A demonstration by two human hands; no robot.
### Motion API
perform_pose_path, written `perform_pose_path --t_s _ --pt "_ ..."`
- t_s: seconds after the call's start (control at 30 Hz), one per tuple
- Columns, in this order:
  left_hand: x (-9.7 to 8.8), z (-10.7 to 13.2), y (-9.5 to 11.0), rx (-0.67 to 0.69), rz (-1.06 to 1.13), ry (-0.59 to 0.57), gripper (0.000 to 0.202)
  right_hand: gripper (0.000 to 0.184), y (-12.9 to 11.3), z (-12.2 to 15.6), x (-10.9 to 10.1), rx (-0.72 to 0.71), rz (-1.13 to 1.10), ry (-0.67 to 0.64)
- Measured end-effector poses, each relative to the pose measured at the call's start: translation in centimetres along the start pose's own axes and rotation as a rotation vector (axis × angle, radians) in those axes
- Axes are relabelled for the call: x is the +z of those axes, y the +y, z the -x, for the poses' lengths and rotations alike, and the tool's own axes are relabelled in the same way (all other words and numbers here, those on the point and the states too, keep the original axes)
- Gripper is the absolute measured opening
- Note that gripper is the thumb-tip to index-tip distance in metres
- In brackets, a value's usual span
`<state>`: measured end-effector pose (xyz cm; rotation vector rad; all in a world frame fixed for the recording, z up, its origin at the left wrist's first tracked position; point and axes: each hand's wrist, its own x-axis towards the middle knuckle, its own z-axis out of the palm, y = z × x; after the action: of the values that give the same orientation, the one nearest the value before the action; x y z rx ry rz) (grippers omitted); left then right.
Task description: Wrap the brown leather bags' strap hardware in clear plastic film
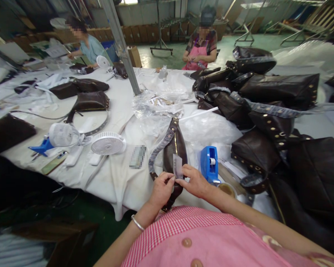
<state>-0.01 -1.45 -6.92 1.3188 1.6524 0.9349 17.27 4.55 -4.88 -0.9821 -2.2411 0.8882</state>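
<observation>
A dark brown leather handbag (168, 154) with a brass zipper lies lengthwise in front of me, its studded strap (163, 144) wrapped in clear film and curving out to the left. Over the bag's lower half, a small translucent plastic piece (177, 167) stands up between my hands. My right hand (196, 181) pinches its right edge between thumb and fingers. Close beside it, my left hand (163, 189) is closed, thumb against fingertips, at the piece's lower left; what it grips is too small to make out.
Right of the bag stands a blue tape dispenser (209, 163); beyond it is a pile of brown handbags (267, 144). White fans (108, 142), a phone (54, 162) and more bags lie left. A metal post (122, 48) rises from the table. Two people sit across.
</observation>
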Motion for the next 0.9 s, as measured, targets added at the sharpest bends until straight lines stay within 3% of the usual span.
perform_pose_path --t_s 0.17,0.3,0.37,0.43,0.53,0.63,0.7,0.8,0.9 --pt "-1.3 0.6 0.7 0.108 -0.189 0.016 0.012 0.012 -0.2 -0.5 0.7 0.043 0.133 -0.015" --pt "-3.8 0.6 4.0 0.471 -0.483 0.145 0.026 0.009 -0.7 -1.3 0.6 -0.006 0.311 -0.159" --pt "-4.7 0.0 6.1 0.661 -0.640 -0.003 0.040 0.015 -0.9 -1.9 0.6 -0.050 0.302 -0.224" --pt "-5.0 -1.0 7.7 0.731 -0.786 -0.244 0.047 0.026 -0.9 -2.4 0.4 -0.058 0.240 -0.260" --pt "-4.7 -2.7 8.4 0.589 -0.948 -0.465 0.054 0.021 -0.4 -2.7 -0.1 -0.002 0.147 -0.287" --pt "-4.4 -4.3 7.7 0.316 -0.843 -0.565 0.034 0.014 0.4 -2.4 -0.4 0.092 0.016 -0.233" --pt "-4.4 -5.1 7.2 0.190 -0.674 -0.584 0.011 0.013 1.1 -2.1 -0.3 0.186 -0.106 -0.171" --pt "-4.4 -5.9 6.4 0.101 -0.494 -0.584 0.023 0.011 2.2 -1.8 -0.1 0.279 -0.224 -0.098" --pt "-4.4 -6.1 5.3 -0.044 -0.349 -0.588 0.028 0.011 3.0 -1.7 -0.6 0.263 -0.143 0.009"
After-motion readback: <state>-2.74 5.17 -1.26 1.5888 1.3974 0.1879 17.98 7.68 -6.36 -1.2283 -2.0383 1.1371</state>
